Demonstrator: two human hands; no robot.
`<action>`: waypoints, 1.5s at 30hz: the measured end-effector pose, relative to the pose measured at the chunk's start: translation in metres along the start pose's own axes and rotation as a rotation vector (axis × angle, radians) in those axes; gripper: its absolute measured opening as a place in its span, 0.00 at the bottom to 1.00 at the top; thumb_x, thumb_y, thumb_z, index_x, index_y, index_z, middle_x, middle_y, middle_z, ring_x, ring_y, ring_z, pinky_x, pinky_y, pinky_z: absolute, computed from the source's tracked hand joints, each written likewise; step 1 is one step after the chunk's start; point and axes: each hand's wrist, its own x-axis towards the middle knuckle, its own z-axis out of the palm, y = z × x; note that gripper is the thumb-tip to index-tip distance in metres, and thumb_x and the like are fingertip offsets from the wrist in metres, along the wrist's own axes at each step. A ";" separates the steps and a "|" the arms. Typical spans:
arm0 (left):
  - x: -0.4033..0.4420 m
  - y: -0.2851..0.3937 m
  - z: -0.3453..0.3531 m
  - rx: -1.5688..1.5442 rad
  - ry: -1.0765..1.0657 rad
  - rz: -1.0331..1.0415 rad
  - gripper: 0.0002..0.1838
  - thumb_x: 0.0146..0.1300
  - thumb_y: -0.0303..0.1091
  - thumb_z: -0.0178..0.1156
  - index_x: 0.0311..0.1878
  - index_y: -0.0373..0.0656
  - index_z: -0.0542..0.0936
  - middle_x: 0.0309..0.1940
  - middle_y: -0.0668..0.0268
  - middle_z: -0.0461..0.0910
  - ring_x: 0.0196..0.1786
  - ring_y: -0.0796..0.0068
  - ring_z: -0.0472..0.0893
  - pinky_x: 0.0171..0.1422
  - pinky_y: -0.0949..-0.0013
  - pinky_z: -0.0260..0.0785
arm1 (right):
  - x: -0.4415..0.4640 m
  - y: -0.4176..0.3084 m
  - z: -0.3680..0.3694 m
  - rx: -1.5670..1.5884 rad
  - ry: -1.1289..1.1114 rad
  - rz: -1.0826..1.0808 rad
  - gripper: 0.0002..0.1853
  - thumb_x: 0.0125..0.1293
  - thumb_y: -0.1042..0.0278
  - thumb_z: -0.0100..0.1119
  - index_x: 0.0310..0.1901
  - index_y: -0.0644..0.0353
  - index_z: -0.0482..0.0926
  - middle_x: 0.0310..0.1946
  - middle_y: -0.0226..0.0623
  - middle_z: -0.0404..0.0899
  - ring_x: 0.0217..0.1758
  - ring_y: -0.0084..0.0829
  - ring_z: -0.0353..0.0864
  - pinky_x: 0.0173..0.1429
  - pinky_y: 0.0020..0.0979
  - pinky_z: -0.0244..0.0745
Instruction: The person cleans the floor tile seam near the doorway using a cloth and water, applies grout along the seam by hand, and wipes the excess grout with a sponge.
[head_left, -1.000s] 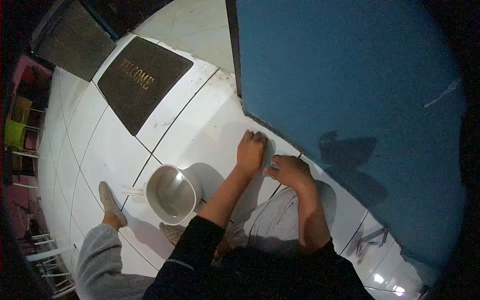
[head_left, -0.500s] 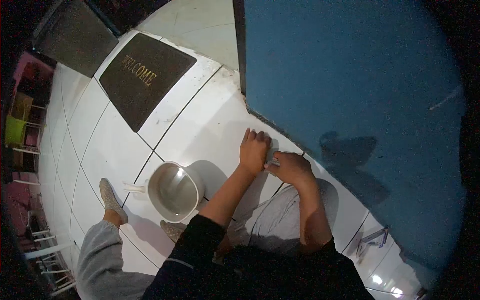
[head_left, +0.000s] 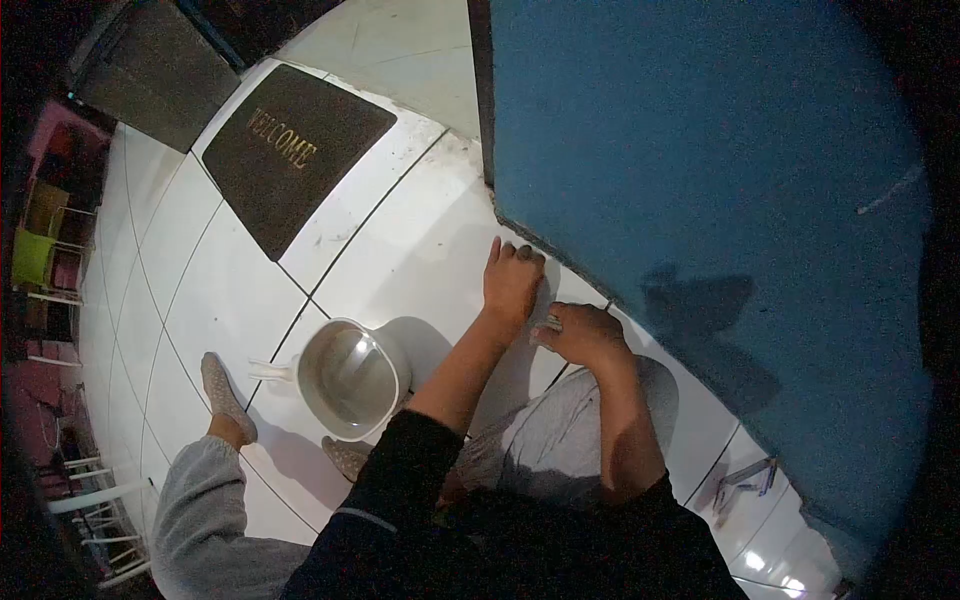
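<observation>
My left hand [head_left: 514, 285] is over the white tiles close to the foot of the blue wall, its fingers curled down and their tips hidden. Just to the right and nearer to me, my right hand [head_left: 584, 334] is closed, thumb and fingers pinched together on something small and pale that I cannot make out. A gap shows between the two hands. Left of my left forearm stands a white pot [head_left: 351, 380] with a handle, with what looks like clear liquid inside.
A dark WELCOME mat [head_left: 298, 160] lies at the upper left. The blue wall [head_left: 700, 150] rises on the right. A small metal or plastic frame [head_left: 745, 484] sits on the floor at its foot. My legs and feet are around the pot; white chair parts show far left.
My left hand has moved forward, away from my right hand, widening the gap. My right hand has stayed nearly in place. The view has shifted slightly.
</observation>
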 end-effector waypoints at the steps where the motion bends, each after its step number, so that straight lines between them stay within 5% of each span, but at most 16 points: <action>1: 0.002 0.000 0.002 -0.003 0.004 0.004 0.08 0.50 0.29 0.53 0.32 0.43 0.79 0.35 0.60 0.77 0.45 0.59 0.75 0.66 0.55 0.56 | 0.000 0.002 0.002 -0.001 0.005 0.004 0.25 0.55 0.45 0.55 0.45 0.59 0.76 0.37 0.45 0.79 0.43 0.43 0.79 0.46 0.41 0.72; 5: -0.014 0.005 0.009 -0.002 0.002 0.025 0.08 0.51 0.29 0.51 0.32 0.40 0.79 0.35 0.59 0.77 0.46 0.58 0.75 0.66 0.54 0.55 | -0.002 0.003 0.000 0.022 0.005 0.024 0.23 0.55 0.45 0.56 0.44 0.55 0.76 0.40 0.45 0.79 0.46 0.45 0.78 0.48 0.46 0.71; 7: -0.027 0.010 0.007 -0.007 0.227 0.020 0.10 0.51 0.30 0.51 0.34 0.39 0.78 0.36 0.58 0.77 0.46 0.58 0.75 0.66 0.54 0.55 | 0.002 -0.002 0.000 0.000 -0.025 0.030 0.23 0.55 0.45 0.56 0.44 0.54 0.77 0.40 0.45 0.79 0.46 0.45 0.78 0.49 0.46 0.71; 11: -0.004 0.004 -0.004 -0.022 -0.113 -0.041 0.13 0.50 0.30 0.53 0.40 0.41 0.78 0.39 0.59 0.78 0.48 0.59 0.75 0.67 0.53 0.53 | 0.003 0.000 0.001 -0.020 -0.040 0.029 0.23 0.56 0.45 0.55 0.45 0.54 0.76 0.43 0.44 0.78 0.48 0.44 0.77 0.50 0.45 0.71; 14: 0.007 0.003 0.004 -0.053 0.041 -0.047 0.11 0.49 0.29 0.54 0.38 0.42 0.78 0.37 0.60 0.78 0.47 0.60 0.75 0.67 0.53 0.53 | -0.001 -0.001 -0.001 -0.026 -0.040 0.032 0.23 0.57 0.45 0.55 0.46 0.54 0.76 0.44 0.43 0.78 0.48 0.44 0.77 0.50 0.45 0.71; 18: -0.016 0.007 -0.002 0.068 -0.089 -0.028 0.10 0.49 0.29 0.53 0.36 0.43 0.79 0.36 0.61 0.78 0.47 0.60 0.75 0.67 0.53 0.53 | -0.002 0.004 0.002 -0.025 -0.020 0.026 0.22 0.57 0.46 0.54 0.46 0.54 0.76 0.44 0.43 0.78 0.48 0.43 0.77 0.51 0.45 0.71; 20: -0.029 0.005 0.009 -0.040 0.128 -0.007 0.12 0.48 0.30 0.55 0.39 0.43 0.77 0.37 0.60 0.77 0.47 0.60 0.75 0.67 0.53 0.53 | 0.000 0.000 0.001 -0.014 -0.033 0.016 0.22 0.57 0.46 0.55 0.45 0.54 0.76 0.43 0.43 0.78 0.48 0.43 0.77 0.51 0.45 0.71; 23: -0.010 0.006 -0.003 -0.028 -0.053 -0.061 0.10 0.49 0.31 0.54 0.37 0.43 0.78 0.37 0.61 0.77 0.47 0.60 0.75 0.67 0.53 0.53 | 0.000 -0.003 -0.001 -0.022 -0.076 0.013 0.22 0.57 0.47 0.55 0.45 0.55 0.76 0.43 0.44 0.78 0.48 0.43 0.77 0.50 0.45 0.71; 29: -0.004 0.003 0.002 -0.016 -0.112 -0.062 0.11 0.50 0.32 0.55 0.37 0.41 0.79 0.41 0.58 0.77 0.51 0.58 0.73 0.68 0.53 0.51 | -0.004 0.004 0.001 0.001 -0.019 0.020 0.22 0.57 0.47 0.56 0.43 0.57 0.76 0.41 0.45 0.78 0.46 0.44 0.78 0.49 0.45 0.71; 31: -0.032 0.007 0.005 -0.062 0.084 -0.002 0.13 0.50 0.33 0.55 0.39 0.40 0.78 0.43 0.57 0.76 0.53 0.57 0.72 0.69 0.53 0.50 | -0.002 0.001 0.001 -0.003 -0.028 0.027 0.21 0.57 0.48 0.56 0.43 0.57 0.76 0.41 0.45 0.78 0.46 0.45 0.78 0.49 0.45 0.71; 43: -0.016 0.005 -0.001 0.074 -0.150 -0.041 0.10 0.54 0.31 0.51 0.39 0.45 0.79 0.42 0.62 0.77 0.50 0.61 0.74 0.68 0.53 0.52 | -0.005 0.004 0.003 -0.004 0.008 -0.002 0.22 0.57 0.48 0.56 0.46 0.57 0.75 0.42 0.44 0.79 0.46 0.45 0.78 0.49 0.45 0.71; 45: -0.039 0.006 0.001 -0.028 0.083 -0.017 0.11 0.54 0.31 0.51 0.39 0.45 0.78 0.42 0.62 0.77 0.50 0.61 0.73 0.68 0.53 0.51 | -0.002 0.000 0.000 -0.012 -0.030 0.004 0.23 0.57 0.48 0.56 0.46 0.57 0.75 0.43 0.44 0.78 0.47 0.45 0.77 0.50 0.46 0.71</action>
